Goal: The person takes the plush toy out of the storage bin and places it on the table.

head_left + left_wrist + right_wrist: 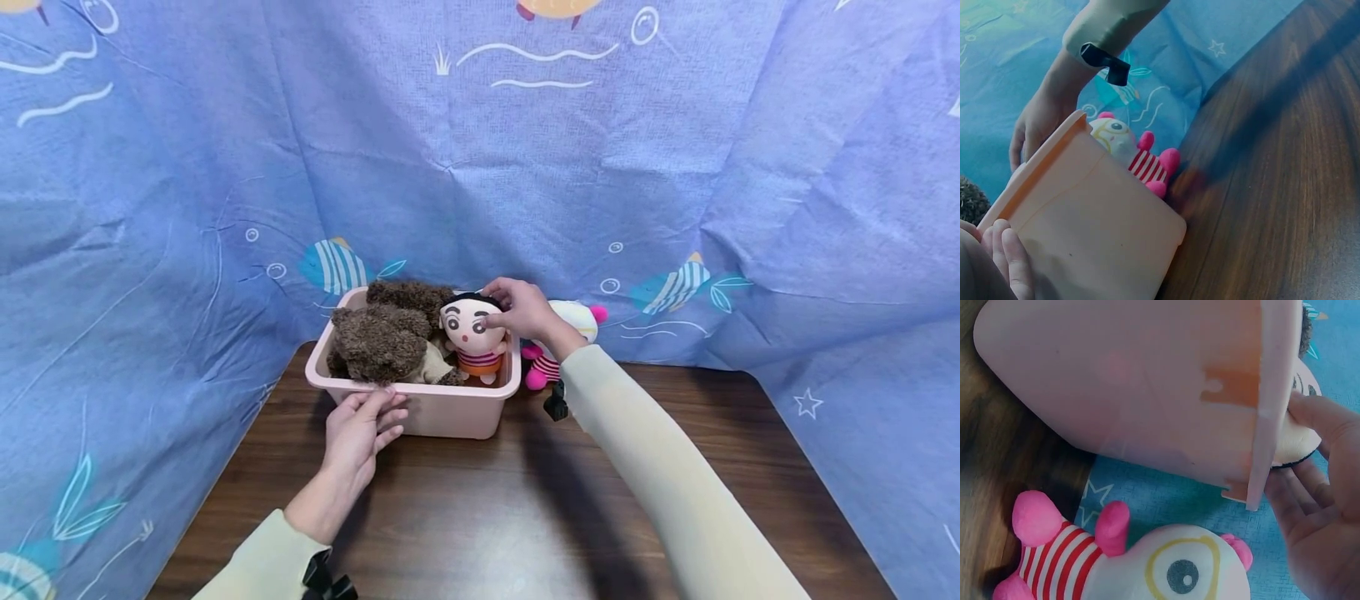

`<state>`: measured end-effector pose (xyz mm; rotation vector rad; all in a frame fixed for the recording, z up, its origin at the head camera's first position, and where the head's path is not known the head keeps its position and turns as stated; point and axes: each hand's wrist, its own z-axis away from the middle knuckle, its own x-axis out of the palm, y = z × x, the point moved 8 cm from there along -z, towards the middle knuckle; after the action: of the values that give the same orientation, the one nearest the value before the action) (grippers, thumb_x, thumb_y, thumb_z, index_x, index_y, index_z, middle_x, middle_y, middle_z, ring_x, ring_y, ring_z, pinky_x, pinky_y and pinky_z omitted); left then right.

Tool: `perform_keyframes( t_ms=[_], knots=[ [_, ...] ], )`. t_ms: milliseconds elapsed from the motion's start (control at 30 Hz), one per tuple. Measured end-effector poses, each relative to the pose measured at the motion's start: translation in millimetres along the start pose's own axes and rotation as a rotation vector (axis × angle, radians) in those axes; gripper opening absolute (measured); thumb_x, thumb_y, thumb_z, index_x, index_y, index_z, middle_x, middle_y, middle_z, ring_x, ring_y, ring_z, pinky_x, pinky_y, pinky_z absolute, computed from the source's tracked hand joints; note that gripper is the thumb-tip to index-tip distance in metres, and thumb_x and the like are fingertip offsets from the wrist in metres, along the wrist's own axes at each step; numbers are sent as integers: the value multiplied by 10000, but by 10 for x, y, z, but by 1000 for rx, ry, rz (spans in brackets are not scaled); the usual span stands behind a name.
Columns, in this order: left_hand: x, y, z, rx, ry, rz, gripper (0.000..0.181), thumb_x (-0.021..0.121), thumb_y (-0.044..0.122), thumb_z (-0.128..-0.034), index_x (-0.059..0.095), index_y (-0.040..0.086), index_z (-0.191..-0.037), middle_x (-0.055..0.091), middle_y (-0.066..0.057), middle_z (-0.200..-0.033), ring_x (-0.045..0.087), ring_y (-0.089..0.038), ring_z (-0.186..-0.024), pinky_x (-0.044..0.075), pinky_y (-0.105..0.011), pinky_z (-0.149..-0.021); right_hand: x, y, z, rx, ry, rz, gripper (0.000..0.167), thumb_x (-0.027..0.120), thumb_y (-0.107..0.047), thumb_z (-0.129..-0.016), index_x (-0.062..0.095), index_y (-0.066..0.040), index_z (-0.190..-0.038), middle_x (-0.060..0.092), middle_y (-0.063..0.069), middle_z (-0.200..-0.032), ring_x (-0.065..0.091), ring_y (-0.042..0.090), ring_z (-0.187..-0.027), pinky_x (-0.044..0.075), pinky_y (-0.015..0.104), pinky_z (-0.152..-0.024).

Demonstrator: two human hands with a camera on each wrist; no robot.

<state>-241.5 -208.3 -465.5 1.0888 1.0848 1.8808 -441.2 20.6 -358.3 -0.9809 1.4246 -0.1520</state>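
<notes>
The pink bin [450, 414] stands at the far side of the bench [457, 492], left of centre, with wood stretching before it and off to its right. Inside its right end, close to the wall, the doll [461, 327] is upright; the right hand [528, 312] grasps its head, thumb across the face, fingers behind. The fingers of the left hand [356, 433] pinch the front rim. A brown bear [382, 342] bulges above the left edge. A pink-and-white toy [1085, 565] lies just outside the right wall. A blue fish-print curtain [525, 192] hangs behind and along both sides
</notes>
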Motion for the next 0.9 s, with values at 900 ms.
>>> perform_keyframes(
  t_ms=[900],
  knots=[
    [9, 20, 7, 23, -21, 14, 212, 657, 136, -993, 520, 52, -1132, 785, 32, -855, 779, -130, -809, 644, -329, -759, -702, -416, 205, -149, 146, -109, 401, 840, -192, -861, 724, -159, -1244, 745, 93, -1134, 715, 238, -1042, 595, 399, -882]
  ],
)
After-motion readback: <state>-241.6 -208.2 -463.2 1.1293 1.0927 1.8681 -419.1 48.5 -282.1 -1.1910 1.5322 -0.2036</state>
